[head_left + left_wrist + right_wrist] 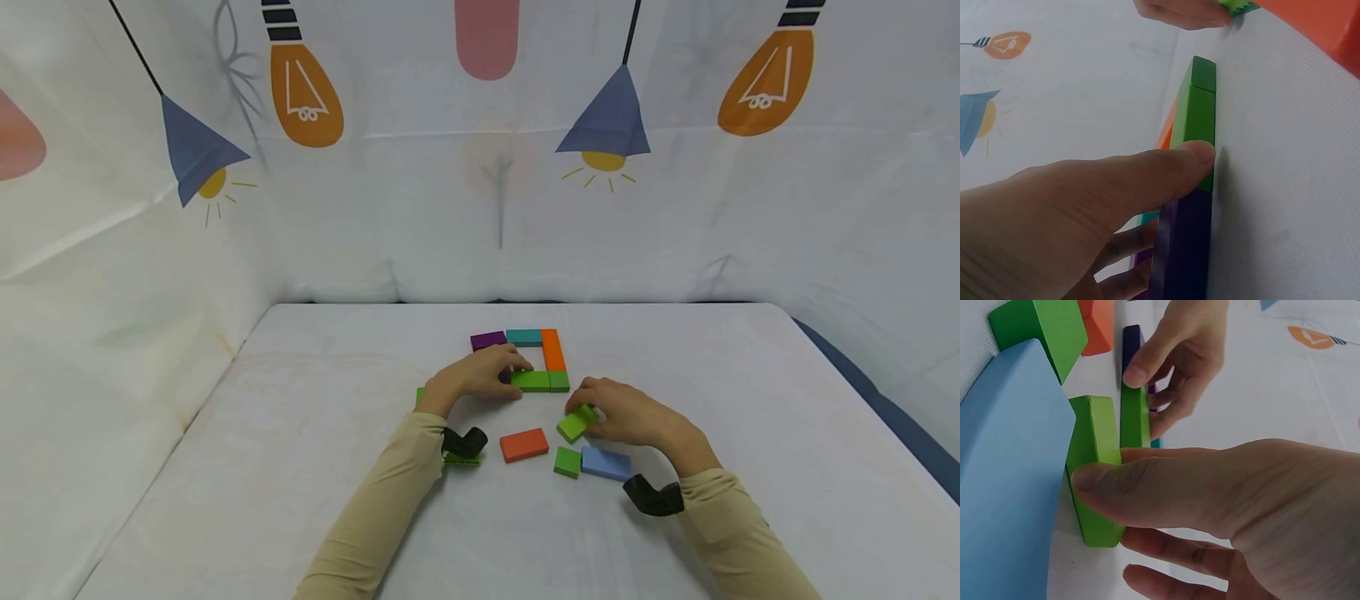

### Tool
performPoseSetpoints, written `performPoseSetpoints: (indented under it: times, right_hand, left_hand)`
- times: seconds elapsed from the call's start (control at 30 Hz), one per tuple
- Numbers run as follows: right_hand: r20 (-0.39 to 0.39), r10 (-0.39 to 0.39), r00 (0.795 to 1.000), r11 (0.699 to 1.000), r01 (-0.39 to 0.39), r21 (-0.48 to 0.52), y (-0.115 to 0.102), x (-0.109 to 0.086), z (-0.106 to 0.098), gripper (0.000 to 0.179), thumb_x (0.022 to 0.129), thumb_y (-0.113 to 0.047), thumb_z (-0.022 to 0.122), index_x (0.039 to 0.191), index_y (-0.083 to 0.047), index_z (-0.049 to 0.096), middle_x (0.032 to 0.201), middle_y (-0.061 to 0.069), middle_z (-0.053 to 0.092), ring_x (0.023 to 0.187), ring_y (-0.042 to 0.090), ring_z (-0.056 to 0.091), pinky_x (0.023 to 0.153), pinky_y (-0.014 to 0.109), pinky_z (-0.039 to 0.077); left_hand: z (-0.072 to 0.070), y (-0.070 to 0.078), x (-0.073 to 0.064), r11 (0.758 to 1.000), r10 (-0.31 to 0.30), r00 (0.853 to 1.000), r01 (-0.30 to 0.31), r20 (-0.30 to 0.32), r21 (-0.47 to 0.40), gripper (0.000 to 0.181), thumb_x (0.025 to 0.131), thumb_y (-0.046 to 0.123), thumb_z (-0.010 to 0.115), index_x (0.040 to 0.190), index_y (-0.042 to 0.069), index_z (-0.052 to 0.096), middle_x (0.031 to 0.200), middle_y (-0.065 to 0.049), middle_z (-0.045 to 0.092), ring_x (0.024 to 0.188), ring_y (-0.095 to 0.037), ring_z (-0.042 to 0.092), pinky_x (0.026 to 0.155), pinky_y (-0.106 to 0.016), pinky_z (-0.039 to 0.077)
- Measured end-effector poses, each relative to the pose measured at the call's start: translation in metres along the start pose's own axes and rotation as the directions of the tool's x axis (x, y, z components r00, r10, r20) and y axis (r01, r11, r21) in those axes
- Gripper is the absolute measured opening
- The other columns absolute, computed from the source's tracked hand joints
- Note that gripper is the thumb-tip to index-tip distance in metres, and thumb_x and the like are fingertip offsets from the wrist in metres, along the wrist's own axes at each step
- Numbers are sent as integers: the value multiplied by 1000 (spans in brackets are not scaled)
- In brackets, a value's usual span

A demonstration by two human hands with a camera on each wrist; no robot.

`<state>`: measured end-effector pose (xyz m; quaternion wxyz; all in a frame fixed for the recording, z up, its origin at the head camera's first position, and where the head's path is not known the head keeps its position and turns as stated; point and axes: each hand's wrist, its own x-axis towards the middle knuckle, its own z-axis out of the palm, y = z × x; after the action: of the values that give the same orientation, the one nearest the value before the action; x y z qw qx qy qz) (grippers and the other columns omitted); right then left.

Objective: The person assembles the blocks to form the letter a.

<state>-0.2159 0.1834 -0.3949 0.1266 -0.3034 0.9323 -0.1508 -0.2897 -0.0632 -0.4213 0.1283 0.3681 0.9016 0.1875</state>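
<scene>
Wooden blocks form a rectangular outline on the table: purple (pixel 488 339), teal (pixel 523 337), orange (pixel 553 350), small green (pixel 559 382), long green (pixel 531 382) and dark purple (pixel 1186 247). My left hand (pixel 480 372) pinches the long green block near its joint with the dark purple one, thumb on the near face and fingers inside the outline. Just right of the outline, my right hand (pixel 633 414) holds another green block (pixel 1099 431) between thumb and fingers. That block sits at a slant, apart from the outline; whether it touches the table I cannot tell.
Nearer to me lie a red-orange block (pixel 523 445), a small green block (pixel 567 462) and a blue block (pixel 606 463), the last two side by side. Beside my left wrist, green blocks (pixel 462 460) are partly covered. A printed white cloth (pixel 450 217) hangs behind the white table (pixel 300 500).
</scene>
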Motion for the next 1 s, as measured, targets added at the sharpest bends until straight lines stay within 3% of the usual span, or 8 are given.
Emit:
performPoseSetpoints:
  times: [0.5, 1.0]
  right_hand:
    - [7, 26, 1000, 999, -26, 30, 3, 1, 2, 28, 80, -22, 75, 105, -14, 66, 96, -5, 59, 88, 12, 54, 81, 35, 49]
    - [52, 82, 995, 993, -86, 76, 2, 5, 4, 33, 81, -27, 73, 108, -12, 62, 83, -4, 57, 75, 11, 50, 67, 26, 44]
  left_hand:
    - [0, 0, 1, 1000, -3, 1000, 3, 1, 7, 41, 88, 25, 67, 127, 15, 60, 119, -4, 56, 104, -16, 51, 98, -32, 45]
    - [0, 0, 1, 1000, 5, 1000, -5, 1, 6, 42, 88, 26, 68, 127, 14, 60, 120, -5, 56, 104, -16, 52, 99, -32, 44]
